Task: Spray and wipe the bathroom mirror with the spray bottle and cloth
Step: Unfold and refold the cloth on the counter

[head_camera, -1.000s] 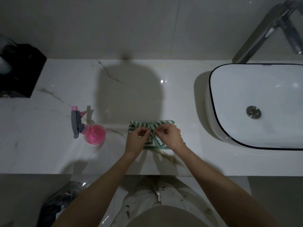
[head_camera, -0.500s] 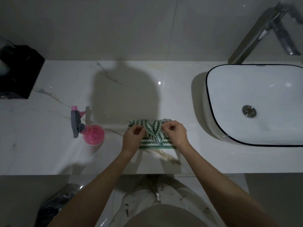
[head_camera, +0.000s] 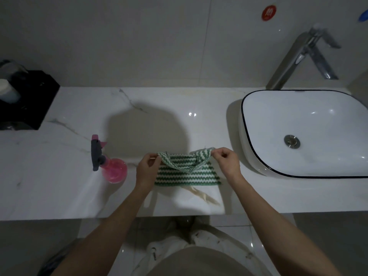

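Observation:
A green and white zigzag cloth hangs spread between my two hands just above the white marble counter. My left hand pinches its upper left corner and my right hand pinches its upper right corner. The top edge sags in a fold between them. A pink spray bottle with a grey trigger head stands on the counter just left of my left hand, untouched. The mirror is not in view.
A white basin with a dark rim sits on the counter at the right, a chrome tap behind it. A black box with a pale container stands at the far left. A tiled wall rises behind the counter.
My hands have moved apart and lifted, so the folded cloth has opened out between them. The view has tilted up a little; the spray bottle has stayed put.

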`<control>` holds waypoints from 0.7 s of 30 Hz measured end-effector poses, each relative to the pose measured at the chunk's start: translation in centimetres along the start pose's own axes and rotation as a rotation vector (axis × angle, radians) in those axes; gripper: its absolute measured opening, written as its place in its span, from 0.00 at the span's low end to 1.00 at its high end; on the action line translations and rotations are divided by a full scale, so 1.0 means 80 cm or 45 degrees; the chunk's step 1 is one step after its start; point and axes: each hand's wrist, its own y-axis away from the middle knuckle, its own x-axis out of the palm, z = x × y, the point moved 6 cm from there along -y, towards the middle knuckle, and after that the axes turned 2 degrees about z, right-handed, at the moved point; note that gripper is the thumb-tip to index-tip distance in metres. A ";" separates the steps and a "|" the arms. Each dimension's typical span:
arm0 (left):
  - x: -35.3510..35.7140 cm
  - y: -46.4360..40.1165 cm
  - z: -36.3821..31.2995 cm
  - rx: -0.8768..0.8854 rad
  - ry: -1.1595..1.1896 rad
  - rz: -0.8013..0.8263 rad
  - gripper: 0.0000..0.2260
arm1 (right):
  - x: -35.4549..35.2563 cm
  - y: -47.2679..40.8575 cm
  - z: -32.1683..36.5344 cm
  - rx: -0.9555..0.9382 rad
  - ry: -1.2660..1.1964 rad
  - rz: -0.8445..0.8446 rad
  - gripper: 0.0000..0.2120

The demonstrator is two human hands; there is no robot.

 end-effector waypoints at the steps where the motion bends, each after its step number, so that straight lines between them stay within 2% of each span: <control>1: -0.004 0.000 -0.001 0.004 0.014 -0.009 0.02 | -0.003 -0.001 0.000 0.001 -0.012 -0.004 0.04; 7: -0.028 -0.003 -0.014 0.076 0.095 -0.110 0.02 | -0.020 -0.006 0.001 0.020 -0.114 -0.091 0.04; 12: -0.039 -0.005 -0.032 0.191 0.174 -0.160 0.09 | -0.029 -0.006 0.023 -0.071 -0.178 -0.161 0.08; 16: -0.045 -0.008 -0.056 0.291 0.169 -0.226 0.03 | -0.027 -0.006 0.042 -0.078 -0.383 -0.090 0.08; 21: -0.053 -0.016 -0.084 0.356 0.176 -0.262 0.04 | -0.034 -0.004 0.072 -0.154 -0.512 -0.052 0.06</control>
